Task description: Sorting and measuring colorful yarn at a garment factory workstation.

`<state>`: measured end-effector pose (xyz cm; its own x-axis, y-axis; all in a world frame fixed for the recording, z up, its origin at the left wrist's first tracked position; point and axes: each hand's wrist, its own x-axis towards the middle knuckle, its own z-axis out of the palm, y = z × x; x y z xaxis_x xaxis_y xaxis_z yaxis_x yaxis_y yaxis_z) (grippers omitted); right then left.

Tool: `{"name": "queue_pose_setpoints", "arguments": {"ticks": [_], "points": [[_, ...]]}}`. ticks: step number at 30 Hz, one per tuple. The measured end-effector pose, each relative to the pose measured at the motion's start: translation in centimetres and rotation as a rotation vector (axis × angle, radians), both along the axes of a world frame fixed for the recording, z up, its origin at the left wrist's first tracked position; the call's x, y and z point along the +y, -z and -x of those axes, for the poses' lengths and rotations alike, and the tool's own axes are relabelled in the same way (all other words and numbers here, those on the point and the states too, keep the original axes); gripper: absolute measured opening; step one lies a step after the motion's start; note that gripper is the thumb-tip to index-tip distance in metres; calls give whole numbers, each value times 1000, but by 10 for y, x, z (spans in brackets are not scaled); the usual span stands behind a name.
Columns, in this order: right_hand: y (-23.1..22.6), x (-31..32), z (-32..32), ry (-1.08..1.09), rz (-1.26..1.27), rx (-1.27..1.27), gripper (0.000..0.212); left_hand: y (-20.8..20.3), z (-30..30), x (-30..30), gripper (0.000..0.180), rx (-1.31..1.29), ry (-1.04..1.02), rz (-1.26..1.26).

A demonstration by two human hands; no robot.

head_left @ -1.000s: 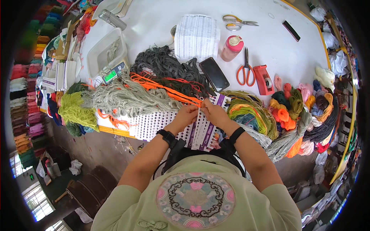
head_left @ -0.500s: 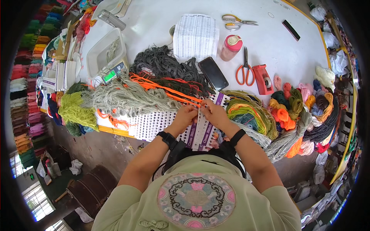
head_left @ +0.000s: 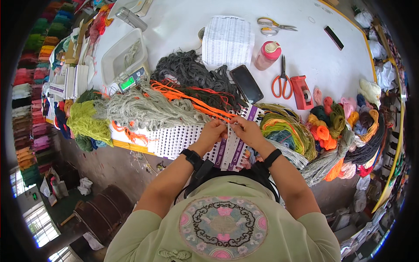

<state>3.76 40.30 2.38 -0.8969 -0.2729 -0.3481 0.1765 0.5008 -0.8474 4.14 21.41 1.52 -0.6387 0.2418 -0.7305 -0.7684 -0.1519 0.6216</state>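
Note:
Both my hands are close together over white cards punched with holes and banded in purple [head_left: 174, 137] at the table's near edge. My right hand [head_left: 246, 132] is pinched on the end of an orange thread bundle [head_left: 192, 101], which stretches up to the left. My left hand [head_left: 214, 133] has its fingers pressed together beside it, just over the cards; what lies between those fingertips is too small to make out. Grey-white thread [head_left: 144, 109] is heaped left of my hands. Dark grey thread [head_left: 187, 70] lies beyond the orange strands.
A phone [head_left: 246, 84], pink-lidded bottle [head_left: 267, 56], orange-handled scissors [head_left: 283, 83] and red tape dispenser [head_left: 302, 92] stand beyond my right hand. Multicoloured skeins [head_left: 288, 131] crowd the right. At the left are a clear plastic tub [head_left: 124, 56] and yellow-green thread [head_left: 89, 122].
The view has shifted slightly, so the table things appear a little to the right. My hands stay at the end of the orange thread, with small finger movements.

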Motion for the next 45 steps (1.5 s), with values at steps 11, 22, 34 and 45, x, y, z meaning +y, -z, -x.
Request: {"name": "queue_pose_setpoints", "arguments": {"ticks": [11, 22, 34, 45], "points": [[7, 3, 4, -20, 59, -51, 20, -2, 9, -45, 11, 76, 69, 112], [4, -2, 5, -51, 18, -60, 20, -1, 9, -22, 24, 88, 122, 198], [-1, -7, 7, -94, -132, -56, 26, -19, 0, -25, 7, -16, -125, -275], [15, -7, -2, -62, -102, -59, 36, -39, 1, -16, 33, 33, 269, -156]]}}
